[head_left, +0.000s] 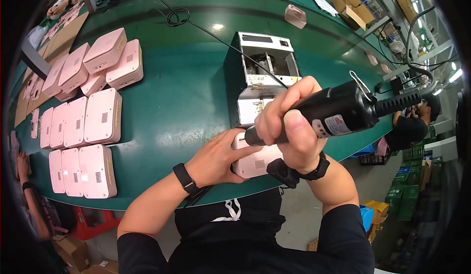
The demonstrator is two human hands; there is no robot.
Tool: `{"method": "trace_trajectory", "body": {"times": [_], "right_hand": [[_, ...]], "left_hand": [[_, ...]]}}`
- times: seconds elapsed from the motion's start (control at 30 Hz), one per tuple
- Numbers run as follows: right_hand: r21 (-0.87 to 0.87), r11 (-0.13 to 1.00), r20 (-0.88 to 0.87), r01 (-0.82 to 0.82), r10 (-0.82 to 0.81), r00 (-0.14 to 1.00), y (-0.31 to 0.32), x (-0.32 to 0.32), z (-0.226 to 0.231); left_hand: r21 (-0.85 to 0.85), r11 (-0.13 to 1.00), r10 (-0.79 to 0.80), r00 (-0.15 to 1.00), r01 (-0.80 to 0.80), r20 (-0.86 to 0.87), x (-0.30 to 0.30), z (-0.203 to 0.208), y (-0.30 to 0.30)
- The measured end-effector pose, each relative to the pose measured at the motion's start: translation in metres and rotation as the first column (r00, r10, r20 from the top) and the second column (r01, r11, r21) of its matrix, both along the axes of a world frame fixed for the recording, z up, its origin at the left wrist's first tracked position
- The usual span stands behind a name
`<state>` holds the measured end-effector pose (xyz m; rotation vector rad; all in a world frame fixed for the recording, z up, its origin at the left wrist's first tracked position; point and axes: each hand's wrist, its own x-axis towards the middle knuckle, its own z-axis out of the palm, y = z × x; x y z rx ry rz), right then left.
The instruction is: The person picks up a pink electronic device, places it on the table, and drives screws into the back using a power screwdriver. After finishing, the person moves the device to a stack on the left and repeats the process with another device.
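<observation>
My right hand [294, 122] is wrapped round a black electric screwdriver [338, 109], tilted with its cable end up to the right. Its tip meets a corner of a pink plastic box [260, 162] that lies on the green table near the front edge. Against the left side of that box my left hand [216, 157] presses, thumb across the top and fingers around the edge, holding it. Part of the box is hidden under my right hand and the tool. Just beyond stands a metal screw feeder [262, 72] with an opening in its top.
Stacked and lined-up pink boxes [102, 117] fill the left of the green table [181, 85]. A thin cable [211, 38] crosses above the feeder. Another pink part [295, 16] lies at the far side. Other people sit at the left and right; green crates [409, 195] stand at right.
</observation>
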<state>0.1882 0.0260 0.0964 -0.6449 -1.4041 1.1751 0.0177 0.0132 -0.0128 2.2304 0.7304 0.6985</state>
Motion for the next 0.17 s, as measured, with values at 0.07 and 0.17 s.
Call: {"method": "trace_trajectory", "body": {"times": [0.07, 0.17], "right_hand": [[0.023, 1.0, 0.024, 0.009, -0.009, 1.0, -0.0006, 0.0005, 0.0012], [0.042, 0.999, 0.055, 0.015, -0.017, 0.998, -0.0021, 0.0024, -0.0045]], "left_hand": [[0.009, 1.0, -0.006, 1.0, 0.006, -0.002, 0.0002, -0.0006, -0.0002], [0.052, 0.998, -0.031, 0.999, 0.031, -0.016, 0.0003, -0.0006, 0.0024]]}}
